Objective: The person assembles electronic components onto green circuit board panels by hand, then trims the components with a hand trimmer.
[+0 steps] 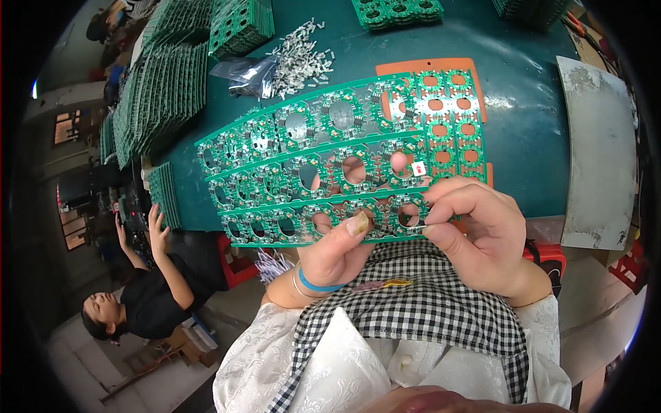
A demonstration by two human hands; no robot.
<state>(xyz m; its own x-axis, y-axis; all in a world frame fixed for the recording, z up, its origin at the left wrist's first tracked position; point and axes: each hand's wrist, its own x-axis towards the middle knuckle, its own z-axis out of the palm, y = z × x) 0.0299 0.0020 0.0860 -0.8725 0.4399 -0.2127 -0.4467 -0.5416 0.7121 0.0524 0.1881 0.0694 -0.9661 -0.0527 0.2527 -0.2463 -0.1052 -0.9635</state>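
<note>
My left hand (330,255) grips a wide green circuit board panel (330,199) along its near edge, thumb on top and fingers showing through the round cutouts from beneath. The panel has several rows of holes ringed with small parts and is tilted above the table. At its near right corner my right hand (485,230) is closed in a pinch. A thin pale sliver (415,227) shows at those fingertips, too small to name. A white label with a red arrow (419,168) sits on the panel near the right fingers.
Beyond the panel lie another green board (451,104) on an orange plate (396,67), a heap of small white parts (303,62) and a plastic bag (244,74). Green board stacks (162,96) stand left; a grey metal sheet (599,151) lies right. Another person (172,275) is at left.
</note>
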